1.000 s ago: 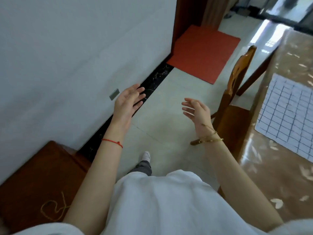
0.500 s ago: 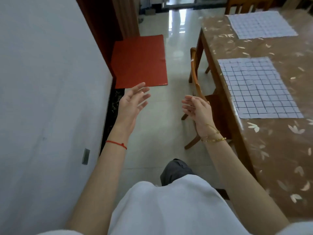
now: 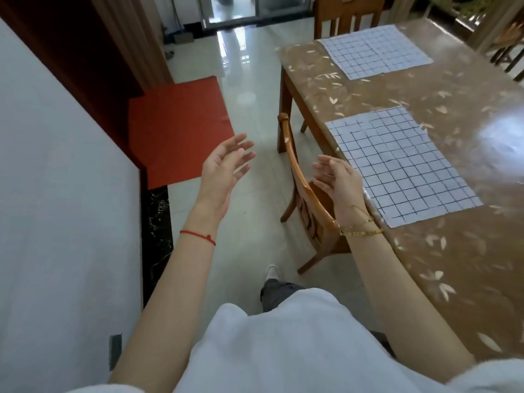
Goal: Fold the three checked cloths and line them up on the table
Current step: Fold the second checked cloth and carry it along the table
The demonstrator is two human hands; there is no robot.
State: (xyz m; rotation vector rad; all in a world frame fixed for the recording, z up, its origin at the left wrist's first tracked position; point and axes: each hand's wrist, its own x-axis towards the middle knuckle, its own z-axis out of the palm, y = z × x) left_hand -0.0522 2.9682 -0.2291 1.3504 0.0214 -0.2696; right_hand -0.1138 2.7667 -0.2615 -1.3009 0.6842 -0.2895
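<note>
I see two flat checked cloths, white with thin dark lines, on the shiny brown table (image 3: 467, 251): near cloth (image 3: 402, 165) mid-right, far cloth (image 3: 374, 51) upper right. Left hand (image 3: 224, 168) and right hand (image 3: 338, 182) hang mid-frame, fingers spread, holding nothing.

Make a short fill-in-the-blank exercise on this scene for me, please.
____ checked cloths show on the table: near cloth, far cloth.
Both lie flat, not yet ____.
The left hand and right hand hold ____.
The floor mat is ____.
Missing: two; folded; nothing; red.
</note>
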